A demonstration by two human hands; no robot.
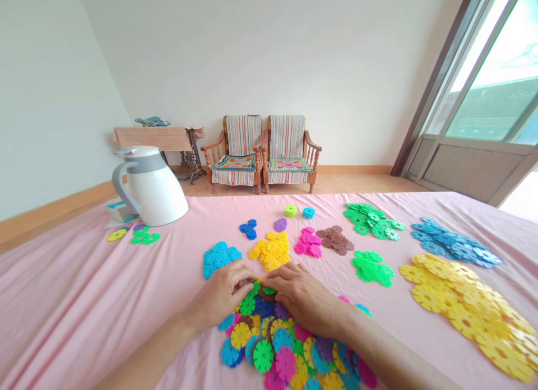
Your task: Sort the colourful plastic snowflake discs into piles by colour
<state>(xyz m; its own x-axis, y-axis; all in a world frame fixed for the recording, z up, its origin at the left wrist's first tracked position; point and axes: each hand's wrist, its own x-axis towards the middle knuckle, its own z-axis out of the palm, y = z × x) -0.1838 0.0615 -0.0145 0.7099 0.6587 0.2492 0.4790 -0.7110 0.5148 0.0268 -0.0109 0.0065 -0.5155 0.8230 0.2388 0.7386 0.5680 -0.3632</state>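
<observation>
My left hand (225, 292) is at the far left edge of a mixed pile of slotted plastic discs (264, 355), thumb and fingers curled together. My right hand (301, 296) bends over the same pile from the right, its fingers close together and its fingertips hidden. A bit of a yellow disc (260, 279) shows between the two hands; which hand grips it I cannot make out. Just beyond lie a heap of yellow discs (271, 251) and, by the left hand, light-blue discs (221, 258). Pink discs (309, 243) and brown discs (335, 240) lie past the right hand.
Sorted heaps of green (372, 221), bright green (372, 268), blue (454, 241) and large yellow discs (471, 311) spread along the right. A white jug (157, 191) stands at the back left on the pink cloth (84, 300). Two wooden armchairs (264, 154) stand beyond.
</observation>
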